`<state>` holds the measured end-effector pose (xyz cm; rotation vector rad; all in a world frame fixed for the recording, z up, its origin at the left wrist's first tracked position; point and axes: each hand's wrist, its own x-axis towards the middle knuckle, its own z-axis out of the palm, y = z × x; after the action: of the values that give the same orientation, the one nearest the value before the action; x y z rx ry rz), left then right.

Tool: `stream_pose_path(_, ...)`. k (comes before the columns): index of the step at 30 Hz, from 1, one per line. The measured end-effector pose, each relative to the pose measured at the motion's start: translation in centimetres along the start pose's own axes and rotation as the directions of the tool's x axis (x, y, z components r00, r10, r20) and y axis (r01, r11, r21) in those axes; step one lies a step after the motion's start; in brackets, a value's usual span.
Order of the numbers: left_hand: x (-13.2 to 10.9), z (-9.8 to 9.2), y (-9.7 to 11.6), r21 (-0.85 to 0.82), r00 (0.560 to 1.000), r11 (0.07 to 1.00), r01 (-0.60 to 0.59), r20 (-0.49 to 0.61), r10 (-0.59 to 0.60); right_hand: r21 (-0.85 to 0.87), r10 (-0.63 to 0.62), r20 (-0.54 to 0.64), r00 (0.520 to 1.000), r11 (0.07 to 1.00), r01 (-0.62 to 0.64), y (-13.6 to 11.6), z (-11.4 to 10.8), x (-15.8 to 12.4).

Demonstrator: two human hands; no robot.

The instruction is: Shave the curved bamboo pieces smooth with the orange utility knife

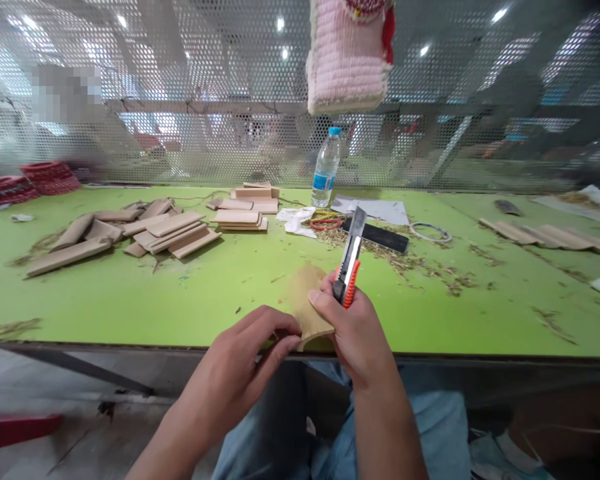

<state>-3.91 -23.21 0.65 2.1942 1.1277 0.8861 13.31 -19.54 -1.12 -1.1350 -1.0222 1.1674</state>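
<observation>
A curved tan piece point(307, 303), which looks like bamboo or thin wood, is held at the table's front edge with its hollow side down. My left hand point(240, 363) pinches its near left corner between thumb and fingers. On the right side, my right hand point(360, 333) presses its thumb on the same piece. That hand also grips a utility knife point(349, 260) with an orange and black handle. The knife's blade is extended and points up and away from me. My right fingers are partly hidden behind the piece and the handle.
Curved tan strips point(180, 233) lie piled at left, with more strips point(545, 235) at right. Behind the knife are a black flat block point(375, 235), shavings point(410, 267), a bracelet-like ring point(430, 232) and a water bottle point(326, 170). A pink knitted item point(347, 60) hangs above.
</observation>
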Motion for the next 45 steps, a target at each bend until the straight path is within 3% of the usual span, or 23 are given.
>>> stream_pose_path(4,-0.1,0.3,0.1,0.103,0.999,0.994,-0.022,-0.028,0.025,-0.006,-0.027,-0.002,1.000,1.000,0.027,0.1,-0.1,0.1)
stream_pose_path(13,0.2,1.4,0.3,0.429,0.964,0.892,-0.140,-0.145,0.221,-0.011,-0.027,-0.020,0.999,1.000,0.027,0.4,0.2,0.5)
stream_pose_path(16,0.3,1.6,0.4,0.451,0.937,0.880,-0.151,-0.218,0.273,0.057,0.035,-0.017,0.999,0.998,-0.034,0.4,0.5,0.6)
stream_pose_path(19,0.3,1.6,0.1,0.420,0.928,0.902,-0.102,-0.285,0.238,0.110,0.081,-0.008,0.997,0.991,-0.080,0.4,0.5,0.6)
stream_pose_path(23,0.1,1.1,-0.4,0.318,0.969,0.948,-0.015,-0.228,0.092,0.113,0.080,0.010,0.997,0.990,-0.080,0.5,0.3,0.6)
stream_pose_path(31,-0.6,0.9,-0.3,0.299,0.982,0.954,-0.022,-0.170,0.077,0.012,0.045,-0.073,0.996,0.999,-0.045,0.3,0.5,0.5)
stream_pose_path(45,0.0,1.7,0.3,0.560,0.987,0.828,-0.006,-0.131,0.095,-0.212,-0.106,-0.144,0.984,0.974,0.074,1.3,0.6,0.7)
